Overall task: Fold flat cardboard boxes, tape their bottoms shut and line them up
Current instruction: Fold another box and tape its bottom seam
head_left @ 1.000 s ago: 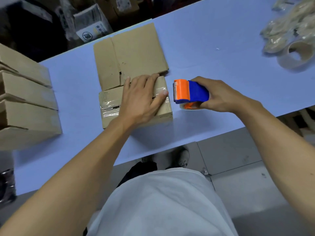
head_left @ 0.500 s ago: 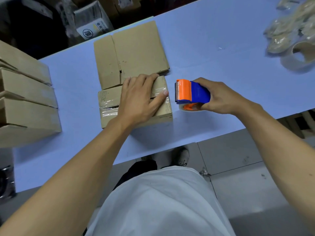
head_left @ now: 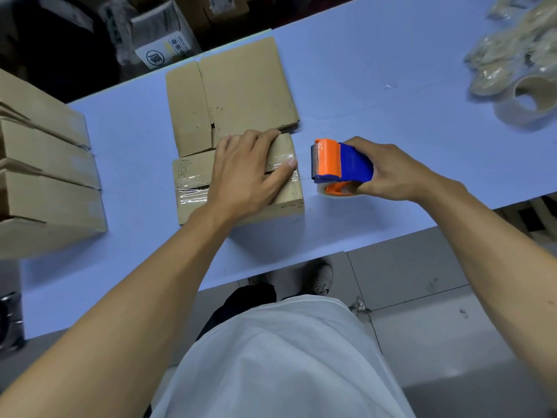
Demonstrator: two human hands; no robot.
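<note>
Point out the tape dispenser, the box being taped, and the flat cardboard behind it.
tape dispenser (head_left: 342, 160): head view, on its blue body beside the orange front.
box (head_left: 193, 171): head view, on its taped top, left of the left hand.
flat cardboard (head_left: 241, 92): head view, on the middle of its wide panel.

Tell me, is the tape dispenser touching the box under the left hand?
No: the tape dispenser, held in the right hand, sits beside the box with a strip of blue table showing between them.
</note>
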